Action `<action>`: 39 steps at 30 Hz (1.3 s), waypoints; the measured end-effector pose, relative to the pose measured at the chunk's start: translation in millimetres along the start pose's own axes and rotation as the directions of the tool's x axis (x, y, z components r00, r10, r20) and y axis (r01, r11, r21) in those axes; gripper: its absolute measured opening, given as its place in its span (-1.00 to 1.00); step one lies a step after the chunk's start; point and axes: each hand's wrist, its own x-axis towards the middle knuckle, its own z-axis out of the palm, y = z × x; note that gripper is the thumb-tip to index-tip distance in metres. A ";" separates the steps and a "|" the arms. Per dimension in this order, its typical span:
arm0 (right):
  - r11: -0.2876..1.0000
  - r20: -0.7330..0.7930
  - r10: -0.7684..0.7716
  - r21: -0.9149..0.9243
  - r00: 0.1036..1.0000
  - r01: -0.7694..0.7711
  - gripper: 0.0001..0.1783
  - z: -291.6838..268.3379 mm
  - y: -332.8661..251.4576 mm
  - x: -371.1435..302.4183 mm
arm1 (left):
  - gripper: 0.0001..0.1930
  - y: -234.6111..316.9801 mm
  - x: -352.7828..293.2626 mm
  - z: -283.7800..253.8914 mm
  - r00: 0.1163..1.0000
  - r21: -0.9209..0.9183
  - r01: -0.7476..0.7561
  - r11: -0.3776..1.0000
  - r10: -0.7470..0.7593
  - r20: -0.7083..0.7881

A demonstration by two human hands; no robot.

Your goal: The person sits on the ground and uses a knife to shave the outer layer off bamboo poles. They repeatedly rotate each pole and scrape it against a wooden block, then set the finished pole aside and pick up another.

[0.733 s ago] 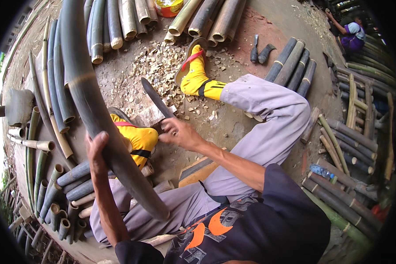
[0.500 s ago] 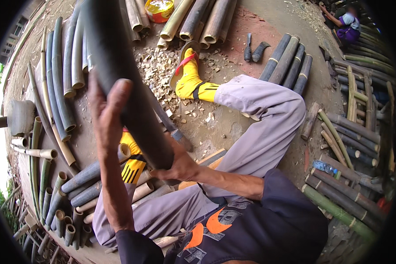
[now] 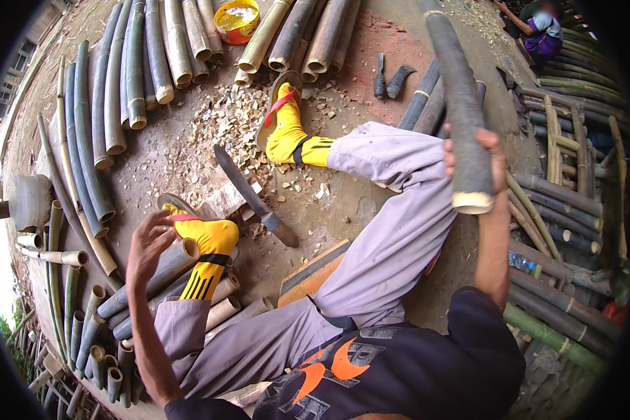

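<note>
On the right, my right hand (image 3: 495, 155) wraps around a dark bamboo pole (image 3: 462, 105) near its pale cut lower end. The pole slants up and away past my right knee. My left hand (image 3: 149, 245) hangs at the left with bent fingers, free of any object, above a dark bamboo piece (image 3: 166, 267) beside my left foot. Between my feet a machete (image 3: 248, 189) with a dark curved blade rests with its tip on a pale wooden block (image 3: 225, 200). Pale wood chips (image 3: 234, 115) lie scattered around it.
Long bamboo poles (image 3: 122, 84) lie at the far left, and shorter pieces (image 3: 105, 357) are piled near left. A yellow-and-red bucket (image 3: 236, 21) stands at the back beside more bamboo. Two dark tools (image 3: 392, 80) lie beyond my right leg. Another person (image 3: 542, 35) sits far right.
The bamboo pole has swung from the left, where both hands held it, over to the right in my right hand. My left hand has let go and dropped lower.
</note>
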 end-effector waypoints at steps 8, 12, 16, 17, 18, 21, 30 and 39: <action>0.963 -0.329 -0.079 -0.268 0.941 -0.013 -0.44 -82.6 -61.4 -4.0 | -0.52 -76.0 -56.5 -77.9 0.953 0.070 0.226 0.972 -0.206 -0.221; 0.876 -0.501 -0.132 -0.462 0.855 -0.135 -0.47 -152.4 -38.8 6.3 | -0.52 -98.0 -76.0 -90.3 0.918 0.124 0.351 0.928 -0.315 -0.242; 0.582 -0.571 -0.365 -0.756 0.736 -0.298 -0.49 -202.3 16.0 35.4 | -0.51 -115.1 -112.7 -103.6 0.867 0.121 0.458 0.881 -0.413 -0.278; 0.643 -0.616 -0.352 -0.706 0.704 -0.296 -0.51 -252.0 32.9 41.6 | -0.51 -122.7 -114.7 -108.3 0.869 0.112 0.463 0.879 -0.426 -0.253; 0.531 -0.627 -0.449 -0.760 0.637 -0.374 -0.52 -280.3 47.8 47.7 | -0.50 -128.5 -119.2 -110.0 0.864 0.098 0.477 0.874 -0.445 -0.237; 0.416 -0.631 -0.527 -0.775 0.569 -0.475 -0.58 -295.6 61.5 58.4 | -0.50 -135.8 -142.2 -111.9 0.829 0.038 0.527 0.849 -0.504 -0.243; 0.284 -0.119 -0.834 -0.929 0.539 0.236 -0.73 -80.3 -27.8 59.5 | -0.32 -251.7 -179.3 -48.6 0.499 -0.695 0.419 0.584 -0.788 -0.361; 0.029 0.259 0.285 -0.965 0.923 0.261 -0.36 83.2 293.0 70.8 | -0.06 -265.4 -81.3 12.3 0.534 -0.916 -0.369 0.159 -0.770 -0.348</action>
